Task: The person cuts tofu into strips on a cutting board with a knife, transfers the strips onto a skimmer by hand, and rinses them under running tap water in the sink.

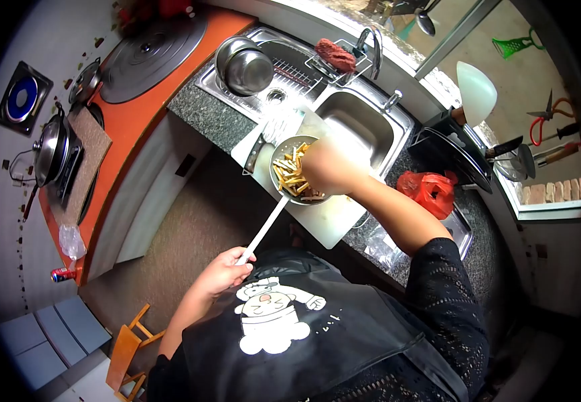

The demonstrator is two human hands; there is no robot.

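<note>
My left hand is closed round the white handle of a strainer-like pan. The round pan rests over or just above a white cutting board and holds yellowish strips with some darker pieces. Over the pan's right side is my right hand, smeared by motion, so its fingers and anything in them cannot be made out. A knife with a dark handle lies beside the pan on the left.
Behind the board is a double sink with metal bowls at its left. A red plastic bag and a dish rack stand right. A lidded wok sits far left; a wooden chair is lower left.
</note>
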